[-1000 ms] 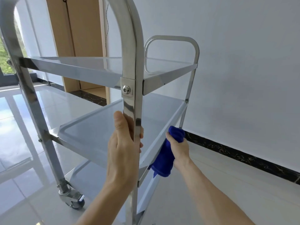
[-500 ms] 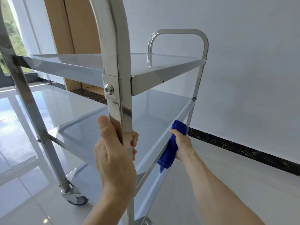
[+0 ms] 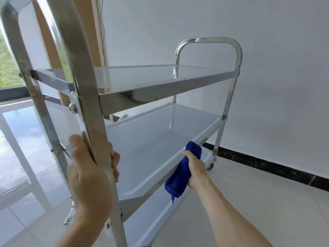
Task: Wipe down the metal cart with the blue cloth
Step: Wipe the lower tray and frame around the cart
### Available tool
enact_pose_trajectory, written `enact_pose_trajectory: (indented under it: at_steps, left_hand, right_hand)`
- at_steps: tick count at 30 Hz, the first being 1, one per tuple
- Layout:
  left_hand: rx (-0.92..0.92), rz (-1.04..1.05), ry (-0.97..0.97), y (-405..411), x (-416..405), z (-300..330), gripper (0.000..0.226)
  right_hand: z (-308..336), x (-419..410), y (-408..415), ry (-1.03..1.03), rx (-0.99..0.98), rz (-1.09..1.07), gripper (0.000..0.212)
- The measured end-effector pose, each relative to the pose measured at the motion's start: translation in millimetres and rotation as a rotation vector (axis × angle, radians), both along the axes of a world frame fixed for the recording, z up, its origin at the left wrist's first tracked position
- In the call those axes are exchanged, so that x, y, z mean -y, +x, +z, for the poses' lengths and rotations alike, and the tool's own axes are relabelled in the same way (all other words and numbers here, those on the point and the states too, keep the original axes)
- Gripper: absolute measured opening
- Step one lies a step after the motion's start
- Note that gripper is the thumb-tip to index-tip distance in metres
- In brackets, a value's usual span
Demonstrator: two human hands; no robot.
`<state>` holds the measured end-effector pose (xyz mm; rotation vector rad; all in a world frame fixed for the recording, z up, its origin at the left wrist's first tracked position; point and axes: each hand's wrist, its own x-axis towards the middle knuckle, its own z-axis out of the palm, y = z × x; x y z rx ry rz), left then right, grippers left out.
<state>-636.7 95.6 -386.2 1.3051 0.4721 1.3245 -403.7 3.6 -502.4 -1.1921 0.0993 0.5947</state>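
Note:
A three-shelf stainless steel cart (image 3: 160,86) stands right in front of me on a tiled floor. My left hand (image 3: 89,175) grips the near upright post of its frame, just below the top shelf. My right hand (image 3: 194,168) holds a bunched blue cloth (image 3: 179,177) and presses it against the right-hand rim of the middle shelf (image 3: 151,148). The cloth's lower end hangs below that rim. The bottom shelf (image 3: 151,220) is partly hidden behind my arms.
A white wall (image 3: 267,86) with a black skirting strip runs close along the cart's right side. A wooden door frame (image 3: 96,41) stands behind the cart. Glossy floor tiles and a window lie to the left. A caster wheel (image 3: 210,165) shows at the far right leg.
The view has shifted so that the cart's far end sits further right and lower. My right hand with the cloth has slid along the middle shelf's right rim. My left hand keeps its grip.

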Motion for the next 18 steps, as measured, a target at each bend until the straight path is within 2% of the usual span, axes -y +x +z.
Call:
enact_pose_trajectory:
  at_steps: [14, 18]
  left_hand:
    - [-0.021, -0.261, -0.057, 13.1, -20.2, 0.7, 0.056]
    - [-0.062, -0.316, -0.063, 21.4, -25.1, 0.2, 0.053]
  right_hand:
    - [7.5, 92.6, 32.6, -0.012, -0.063, -0.235, 0.040]
    - [4.8, 135.0, 50.2, -0.048, -0.053, -0.310, 0.049]
